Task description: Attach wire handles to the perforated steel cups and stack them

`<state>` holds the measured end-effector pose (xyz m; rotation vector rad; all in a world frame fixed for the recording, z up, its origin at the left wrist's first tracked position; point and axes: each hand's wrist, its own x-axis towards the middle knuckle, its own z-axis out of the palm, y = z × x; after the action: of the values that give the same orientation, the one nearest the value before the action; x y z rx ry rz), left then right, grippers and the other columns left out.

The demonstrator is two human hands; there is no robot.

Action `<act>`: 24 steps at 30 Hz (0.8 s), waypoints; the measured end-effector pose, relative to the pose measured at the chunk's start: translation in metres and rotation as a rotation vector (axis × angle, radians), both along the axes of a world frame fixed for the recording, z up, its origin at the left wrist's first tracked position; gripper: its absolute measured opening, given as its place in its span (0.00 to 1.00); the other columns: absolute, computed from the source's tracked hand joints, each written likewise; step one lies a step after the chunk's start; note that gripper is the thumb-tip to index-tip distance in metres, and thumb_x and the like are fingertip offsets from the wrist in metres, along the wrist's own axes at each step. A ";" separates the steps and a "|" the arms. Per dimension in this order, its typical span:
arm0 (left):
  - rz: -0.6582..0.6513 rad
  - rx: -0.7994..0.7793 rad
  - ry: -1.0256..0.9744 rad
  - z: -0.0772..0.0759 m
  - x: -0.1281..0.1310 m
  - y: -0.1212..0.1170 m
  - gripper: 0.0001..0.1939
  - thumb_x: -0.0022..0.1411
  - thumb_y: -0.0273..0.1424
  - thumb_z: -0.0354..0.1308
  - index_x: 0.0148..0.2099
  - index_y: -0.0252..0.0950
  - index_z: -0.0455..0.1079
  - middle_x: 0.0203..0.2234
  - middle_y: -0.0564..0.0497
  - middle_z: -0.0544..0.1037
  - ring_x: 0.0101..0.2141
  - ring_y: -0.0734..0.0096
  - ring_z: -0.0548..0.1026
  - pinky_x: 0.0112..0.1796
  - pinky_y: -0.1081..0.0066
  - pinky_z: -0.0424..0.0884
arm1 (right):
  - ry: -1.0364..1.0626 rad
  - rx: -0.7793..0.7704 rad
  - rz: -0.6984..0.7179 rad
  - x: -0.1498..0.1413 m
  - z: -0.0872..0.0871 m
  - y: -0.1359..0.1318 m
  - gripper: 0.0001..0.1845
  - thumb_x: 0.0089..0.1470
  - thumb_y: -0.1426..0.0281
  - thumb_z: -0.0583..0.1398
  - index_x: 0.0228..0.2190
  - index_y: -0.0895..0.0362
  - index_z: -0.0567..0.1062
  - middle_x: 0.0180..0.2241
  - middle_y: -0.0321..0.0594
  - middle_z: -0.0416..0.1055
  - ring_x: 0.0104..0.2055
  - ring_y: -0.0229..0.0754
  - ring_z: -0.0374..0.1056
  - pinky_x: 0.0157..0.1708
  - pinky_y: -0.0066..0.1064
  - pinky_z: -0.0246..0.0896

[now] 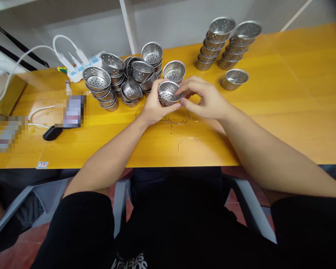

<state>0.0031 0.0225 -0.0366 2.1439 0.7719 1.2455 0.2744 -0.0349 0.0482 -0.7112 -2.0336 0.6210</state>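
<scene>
My left hand (pixel 154 105) is closed round the side of a small perforated metal strainer cup (pixel 168 93), its opening tilted up toward me. My right hand (pixel 203 98) meets the cup's right rim, fingertips at the inside and thumb at the outside. Whether a wire is also between those fingers cannot be made out. Several thin curved wires (pixel 188 139) lie on the table below the hands. Just behind the held cup stands another strainer cup (pixel 174 71). Left of it is a jumbled group of strainer cups (pixel 142 71), some stacked, some tipped over.
Two leaning stacks of strainer cups (pixel 214 46) stand at the back right, with a single cup (pixel 235 79) before them. On the left are a power strip (pixel 77 73) with white cables, a blurred-out phone-like item (pixel 73 111) and a black object (pixel 52 133). The yellow table (pixel 291 112) ends near my body.
</scene>
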 end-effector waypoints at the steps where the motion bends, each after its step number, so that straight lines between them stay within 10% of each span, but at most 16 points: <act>1: 0.002 -0.002 0.002 0.002 0.000 -0.002 0.52 0.79 0.63 0.77 0.87 0.52 0.55 0.74 0.42 0.76 0.76 0.44 0.82 0.79 0.41 0.80 | -0.023 0.016 0.000 -0.001 0.000 0.000 0.23 0.75 0.39 0.78 0.57 0.40 0.94 0.63 0.50 0.87 0.57 0.66 0.87 0.64 0.67 0.92; 11: -0.022 0.000 0.034 0.010 -0.003 -0.009 0.52 0.76 0.64 0.80 0.85 0.50 0.58 0.74 0.42 0.77 0.77 0.41 0.82 0.80 0.39 0.80 | -0.102 0.073 0.022 0.000 -0.006 0.003 0.16 0.78 0.52 0.75 0.60 0.40 0.96 0.66 0.50 0.83 0.68 0.71 0.83 0.72 0.72 0.86; 24: -0.046 -0.217 -0.084 0.012 0.004 -0.011 0.56 0.70 0.58 0.88 0.83 0.51 0.59 0.74 0.40 0.79 0.70 0.50 0.88 0.66 0.49 0.91 | 0.004 0.143 -0.152 0.006 0.009 0.002 0.29 0.71 0.30 0.78 0.51 0.39 0.92 0.61 0.50 0.85 0.63 0.69 0.83 0.62 0.69 0.89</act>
<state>0.0069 0.0111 -0.0245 1.9125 0.7793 1.1636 0.2800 -0.0333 0.0575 -0.7703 -1.9764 0.3852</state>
